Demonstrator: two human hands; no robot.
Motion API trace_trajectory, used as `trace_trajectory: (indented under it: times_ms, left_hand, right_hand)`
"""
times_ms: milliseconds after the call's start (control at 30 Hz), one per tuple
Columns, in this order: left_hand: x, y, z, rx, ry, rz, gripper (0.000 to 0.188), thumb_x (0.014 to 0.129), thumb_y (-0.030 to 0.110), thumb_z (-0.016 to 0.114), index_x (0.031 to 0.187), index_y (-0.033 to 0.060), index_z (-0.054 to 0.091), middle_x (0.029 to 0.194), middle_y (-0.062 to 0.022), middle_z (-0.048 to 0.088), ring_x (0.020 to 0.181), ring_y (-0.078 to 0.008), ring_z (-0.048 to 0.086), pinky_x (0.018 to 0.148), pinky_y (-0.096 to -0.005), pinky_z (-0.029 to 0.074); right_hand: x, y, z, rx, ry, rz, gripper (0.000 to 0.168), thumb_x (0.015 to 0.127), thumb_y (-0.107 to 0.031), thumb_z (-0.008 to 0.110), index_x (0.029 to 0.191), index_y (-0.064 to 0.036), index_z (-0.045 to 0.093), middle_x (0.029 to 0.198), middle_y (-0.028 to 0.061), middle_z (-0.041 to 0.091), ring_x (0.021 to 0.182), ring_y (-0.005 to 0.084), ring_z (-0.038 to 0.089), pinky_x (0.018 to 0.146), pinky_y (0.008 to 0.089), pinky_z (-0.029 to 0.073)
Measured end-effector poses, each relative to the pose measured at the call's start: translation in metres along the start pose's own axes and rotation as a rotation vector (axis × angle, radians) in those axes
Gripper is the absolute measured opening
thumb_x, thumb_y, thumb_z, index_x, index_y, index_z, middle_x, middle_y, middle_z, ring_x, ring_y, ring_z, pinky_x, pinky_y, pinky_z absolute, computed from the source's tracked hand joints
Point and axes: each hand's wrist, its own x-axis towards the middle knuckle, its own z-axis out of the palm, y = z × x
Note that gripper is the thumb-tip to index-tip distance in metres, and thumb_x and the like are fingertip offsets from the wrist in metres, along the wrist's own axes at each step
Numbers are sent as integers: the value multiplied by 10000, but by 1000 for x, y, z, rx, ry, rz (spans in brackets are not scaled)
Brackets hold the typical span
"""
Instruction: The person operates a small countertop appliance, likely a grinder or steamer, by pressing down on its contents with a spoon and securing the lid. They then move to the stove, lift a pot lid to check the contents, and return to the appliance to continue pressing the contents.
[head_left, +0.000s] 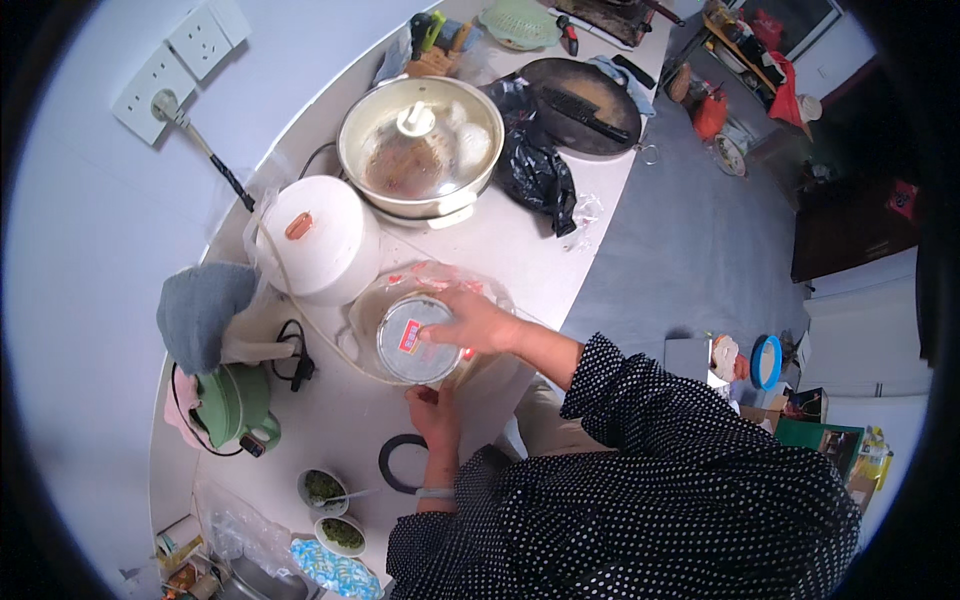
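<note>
A round container with a silvery lid (390, 356) stands inside a clear plastic bag (491, 281) with red print. The lid bears a red label with writing. My right hand (484, 322) spreads over the container, thumb on the lid and fingers around its far side. At the near edge, my left hand (435, 416) has its fingers curled against the bag, close to the container's rim; the fingertips are partly hidden. Just below that wrist lies a dark ring (390, 476) on the white counter (352, 420).
Behind the bag stand a white lidded pot (330, 255) and an electric pan with glass lid (390, 161). A black bag (532, 176) and a wok (540, 75) lie further off. Left are a green kettle (244, 401) and two bowls of green food (322, 487) (341, 532). A power cord (281, 274) crosses the counter.
</note>
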Motion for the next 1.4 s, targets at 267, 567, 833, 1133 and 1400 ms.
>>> trace_trajectory:
  times_ms: [267, 567, 833, 1133, 1400]
  left_hand:
    - [-3, 4, 0, -30, -25, 63, 323, 814, 156, 781, 929, 25, 510, 817, -65, 595, 714, -154, 548, 696, -308, 485]
    - [4, -10, -3, 4, -32, 77, 334, 802, 171, 798, 918, 33, 516, 828, -57, 593, 722, -149, 542, 692, -296, 480]
    - [10, -11, -1, -26, -69, -17, 355, 809, 192, 790, 959, 7, 526, 884, -71, 602, 762, -149, 547, 721, -298, 481]
    - [23, -15, -10, -87, -248, -19, 319, 854, 31, 685, 1109, -18, 500, 959, -109, 636, 762, -138, 589, 632, -276, 485]
    - [15, 14, -8, 233, -165, 56, 416, 833, 299, 794, 814, -54, 574, 720, -122, 653, 621, -175, 584, 569, -311, 468]
  right_hand:
    - [3, 16, 2, -72, 54, -111, 516, 875, -315, 705, 1248, 26, 599, 1179, 230, 654, 1101, 315, 625, 979, 381, 462]
    - [3, 10, 2, -137, 41, -63, 564, 857, -378, 706, 1207, 55, 611, 1147, 254, 658, 1098, 338, 630, 973, 389, 465]
    - [4, 15, 4, -101, 60, -112, 599, 833, -385, 720, 1240, 38, 598, 1182, 243, 651, 1125, 349, 618, 998, 391, 454]
    - [0, 12, 2, -109, 68, -123, 552, 843, -391, 704, 1217, 5, 615, 1184, 254, 636, 1096, 371, 621, 974, 414, 473]
    - [0, 16, 7, -177, 141, -159, 511, 832, -458, 684, 1154, -62, 671, 1250, 219, 581, 1183, 401, 545, 1019, 476, 430]
